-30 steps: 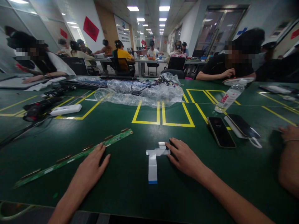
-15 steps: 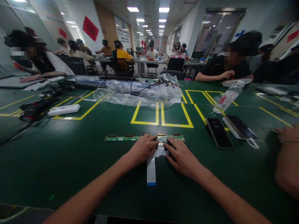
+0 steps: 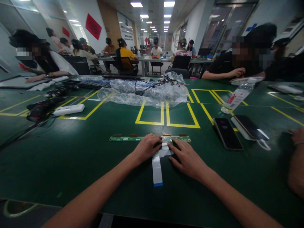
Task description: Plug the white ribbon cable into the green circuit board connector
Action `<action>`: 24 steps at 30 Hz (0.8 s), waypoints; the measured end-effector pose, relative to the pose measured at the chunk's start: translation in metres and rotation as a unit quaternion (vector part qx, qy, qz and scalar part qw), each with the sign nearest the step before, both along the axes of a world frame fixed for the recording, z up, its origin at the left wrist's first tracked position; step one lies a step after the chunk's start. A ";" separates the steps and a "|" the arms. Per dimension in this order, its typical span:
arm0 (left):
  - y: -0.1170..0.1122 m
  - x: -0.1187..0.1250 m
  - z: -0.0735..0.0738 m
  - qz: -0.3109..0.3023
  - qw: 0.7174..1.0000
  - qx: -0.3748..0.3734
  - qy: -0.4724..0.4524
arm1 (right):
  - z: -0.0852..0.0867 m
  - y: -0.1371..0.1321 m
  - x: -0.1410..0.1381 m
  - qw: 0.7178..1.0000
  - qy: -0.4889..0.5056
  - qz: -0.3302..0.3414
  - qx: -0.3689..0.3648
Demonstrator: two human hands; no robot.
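A long, thin green circuit board (image 3: 121, 139) lies crosswise on the table in front of me, with copper-coloured tabs along its far edge. From its middle a white flat ribbon cable (image 3: 157, 171) runs toward me, folded near the board and tipped blue at its loose end. My left hand (image 3: 147, 148) is closed, fingers bent together at the cable's board end; the fingertips are partly hidden. My right hand (image 3: 187, 156) lies with fingers stretched and thumb apart, its fingertips on the board and beside the cable. Whether the cable sits inside the connector cannot be made out.
The green table (image 3: 83, 158) carries yellow tape outlines. Crumpled clear plastic wrap (image 3: 166, 95) with black cables lies beyond the board. Phones (image 3: 228, 133) and a water bottle (image 3: 237, 96) stand to the right, a white device (image 3: 68, 110) to the left. Another person's arm (image 3: 296, 164) rests at right.
The whole view has shifted slightly. The cable's blue end has swung a little to the right. Both hands stay at the middle of the board, the right index finger nearer the cable.
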State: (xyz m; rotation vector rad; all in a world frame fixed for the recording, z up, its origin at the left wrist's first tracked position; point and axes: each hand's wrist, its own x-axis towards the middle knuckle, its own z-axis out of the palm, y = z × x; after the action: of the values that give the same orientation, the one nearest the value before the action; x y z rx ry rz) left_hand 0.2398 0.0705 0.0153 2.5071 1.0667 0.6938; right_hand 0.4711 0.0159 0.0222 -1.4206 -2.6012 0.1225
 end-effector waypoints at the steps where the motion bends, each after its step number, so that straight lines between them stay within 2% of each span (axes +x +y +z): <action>1: 0.000 0.000 0.000 0.002 1.000 0.002 0.001 | 0.000 0.000 0.000 1.000 0.000 0.001 0.001; 15: -0.004 0.001 0.004 0.022 0.998 0.023 0.046 | -0.001 -0.007 -0.010 1.000 -0.008 -0.017 0.012; 24: -0.006 0.002 0.004 0.017 0.998 0.044 0.050 | 0.001 -0.005 -0.006 1.000 0.001 -0.011 0.026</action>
State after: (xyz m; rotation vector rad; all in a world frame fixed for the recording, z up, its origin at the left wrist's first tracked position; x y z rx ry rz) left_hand 0.2415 0.0649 0.0195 2.6286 1.1398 0.6429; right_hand 0.4654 0.0109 0.0230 -1.4314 -2.5658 0.0530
